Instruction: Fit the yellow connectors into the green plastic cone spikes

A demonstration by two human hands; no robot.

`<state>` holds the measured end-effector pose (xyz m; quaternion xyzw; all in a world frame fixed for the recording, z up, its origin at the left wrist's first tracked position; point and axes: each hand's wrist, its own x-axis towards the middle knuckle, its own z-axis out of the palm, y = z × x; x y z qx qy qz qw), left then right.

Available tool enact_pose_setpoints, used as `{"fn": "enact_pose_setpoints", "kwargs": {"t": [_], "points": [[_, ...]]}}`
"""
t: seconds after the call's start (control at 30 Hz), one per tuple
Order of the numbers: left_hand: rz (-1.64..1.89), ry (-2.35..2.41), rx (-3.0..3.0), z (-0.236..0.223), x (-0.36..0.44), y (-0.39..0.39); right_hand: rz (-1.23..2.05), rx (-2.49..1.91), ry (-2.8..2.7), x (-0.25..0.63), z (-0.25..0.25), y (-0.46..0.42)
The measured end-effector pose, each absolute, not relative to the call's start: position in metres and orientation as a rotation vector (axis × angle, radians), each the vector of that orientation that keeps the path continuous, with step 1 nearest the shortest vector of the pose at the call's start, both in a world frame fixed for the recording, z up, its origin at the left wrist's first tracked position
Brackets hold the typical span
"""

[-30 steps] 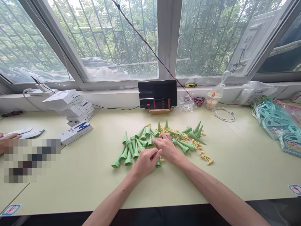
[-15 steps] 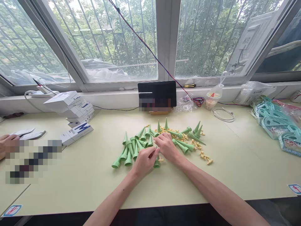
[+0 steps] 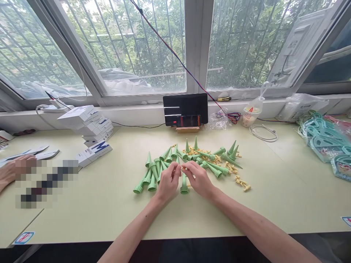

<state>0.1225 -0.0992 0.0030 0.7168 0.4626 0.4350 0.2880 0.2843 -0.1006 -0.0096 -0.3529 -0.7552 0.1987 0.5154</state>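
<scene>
I read both hands at the middle of the table [image 3: 109, 215], fingertips close together. On the left hand [image 3: 169, 181] and the right hand [image 3: 200, 179], the fingers bend inward toward the thumb; I cannot tell whether either pinches a part. One green plastic spike [image 3: 184, 189] lies between the hands, ridged cap toward the near edge. Additional green spikes [image 3: 154, 170] lie left and beyond; small yellow plastic pieces [image 3: 231, 168] lie beyond and right.
</scene>
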Motion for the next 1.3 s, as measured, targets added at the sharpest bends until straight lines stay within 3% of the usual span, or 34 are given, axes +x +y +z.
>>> {"fn": "enact_pose_setpoints", "kwargs": {"t": [1.3], "points": [[1.214, 1.213, 1.967, -0.0008, 0.1202, -0.095, 0.589, -0.897, -1.725, 0.2851, -0.0107, -0.1006]]}}
